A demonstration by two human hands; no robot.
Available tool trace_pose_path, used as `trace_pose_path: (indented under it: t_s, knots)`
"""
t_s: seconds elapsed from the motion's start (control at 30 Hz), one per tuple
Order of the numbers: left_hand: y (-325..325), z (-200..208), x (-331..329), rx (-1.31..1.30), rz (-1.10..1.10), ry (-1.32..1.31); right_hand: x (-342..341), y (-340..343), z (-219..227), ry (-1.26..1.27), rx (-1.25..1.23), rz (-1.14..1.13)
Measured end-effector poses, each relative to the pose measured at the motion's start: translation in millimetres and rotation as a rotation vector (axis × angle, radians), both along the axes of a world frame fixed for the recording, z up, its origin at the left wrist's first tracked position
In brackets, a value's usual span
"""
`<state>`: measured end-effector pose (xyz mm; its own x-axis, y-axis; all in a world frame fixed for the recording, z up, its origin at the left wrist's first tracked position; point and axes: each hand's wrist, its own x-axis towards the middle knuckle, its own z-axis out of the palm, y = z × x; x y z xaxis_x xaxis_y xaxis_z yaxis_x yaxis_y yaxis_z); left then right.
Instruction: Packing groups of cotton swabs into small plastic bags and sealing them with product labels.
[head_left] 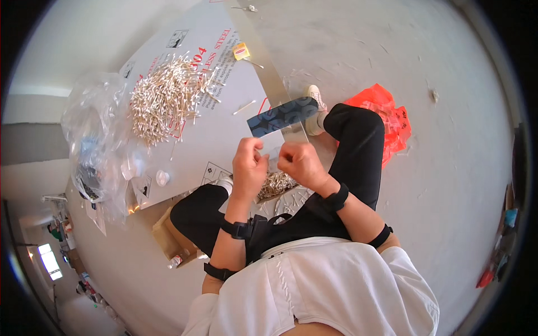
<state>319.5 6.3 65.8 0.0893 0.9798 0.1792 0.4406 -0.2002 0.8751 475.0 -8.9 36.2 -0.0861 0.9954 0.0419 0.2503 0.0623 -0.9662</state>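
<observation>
My left hand [250,168] and my right hand [303,166] are raised in front of me, close together, fingers curled in. A see-through, plastic-looking thing [274,159] shows between them; its kind and how each hand grips it are hard to make out. Just beyond the hands lies a dark blue patterned strip [282,116], its near end close to my left fingers. Below the hands, between my legs, is a heap of cotton swabs [275,185]. A bigger pile of cotton swabs [166,101] lies farther off to the left on a printed grey sheet [224,126].
Clear plastic bags [95,129] and a small white lid-like piece [162,178] lie at the left. A yellow box [241,51] sits near the sheet's far edge. By my left leg stands an open cardboard box [172,235]; a red plastic bag [397,126] lies beyond my right knee.
</observation>
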Motion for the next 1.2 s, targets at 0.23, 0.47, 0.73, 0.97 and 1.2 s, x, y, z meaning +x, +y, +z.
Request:
trace_pose_path:
  t_s: [0.23,0.47,0.73,0.97,1.2]
  knots:
    - [38,4,31,0.227,-0.498,0.271,29,2,15,-0.344,0.358,-0.058]
    - [82,-28,95,0.217,-0.449,0.207,86,37,-3,-0.582,0.283,-0.204]
    - [158,-63,142,0.238,-0.57,0.39,130,103,-50,-0.901,0.229,-0.098]
    - [165,-88,134,0.243,-0.541,0.429,118,107,-58,-0.923,0.15,-0.081]
    - [160,-86,116,0.189,-0.491,0.331,106,108,-45,-0.913,0.162,-0.036]
